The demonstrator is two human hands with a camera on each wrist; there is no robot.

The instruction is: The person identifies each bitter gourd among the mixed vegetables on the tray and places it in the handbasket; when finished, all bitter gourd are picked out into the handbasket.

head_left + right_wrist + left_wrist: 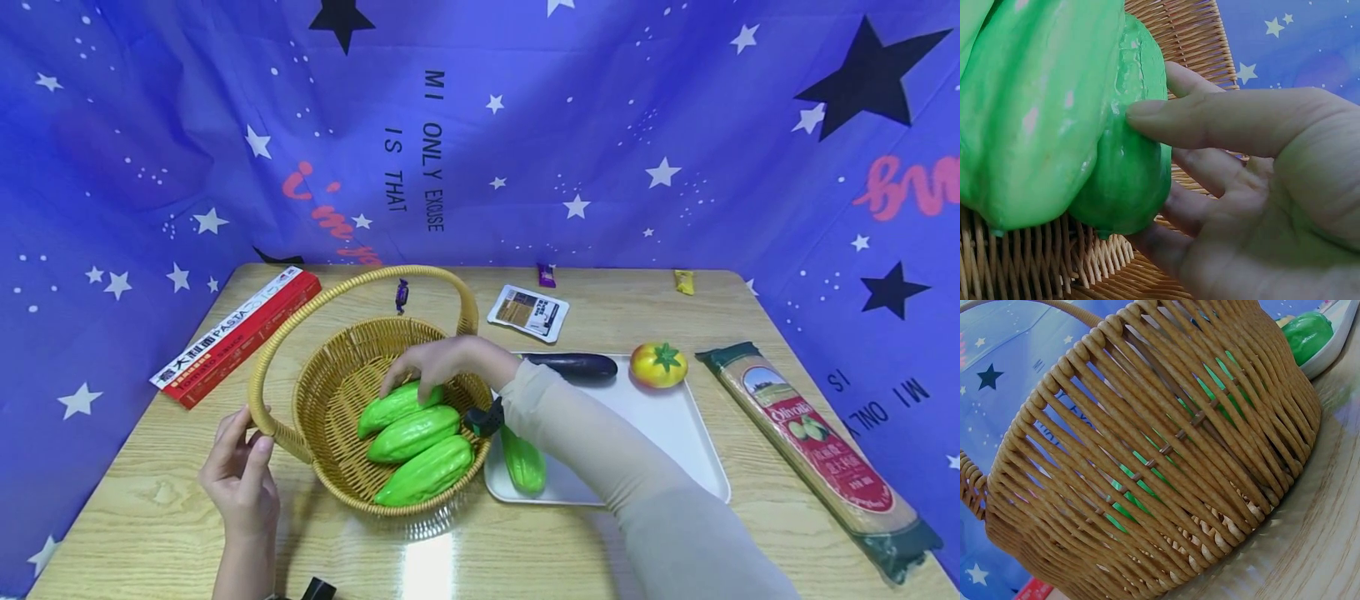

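Observation:
A wicker basket (322,454) with an arched handle stands left of centre, holding three ridged green artificial fruits. My right hand (446,362) reaches into it and holds the farthest green fruit (401,407). In the right wrist view, the thumb of this hand (1229,131) lies on the near side of that fruit (1135,162), with the other fingers round its far side. My left hand (242,471) grips the foot of the basket handle (279,429) at the left; the left wrist view shows the basket's woven side (1160,444) but not the hand.
Right of the basket, a white tray (645,429) bears another green fruit (523,462), an eggplant (577,365) and a red-yellow tomato (658,365). A spaghetti bag (817,450) lies far right, a pasta box (236,337) far left. Behind are a white packet (528,312) and small candies (402,296).

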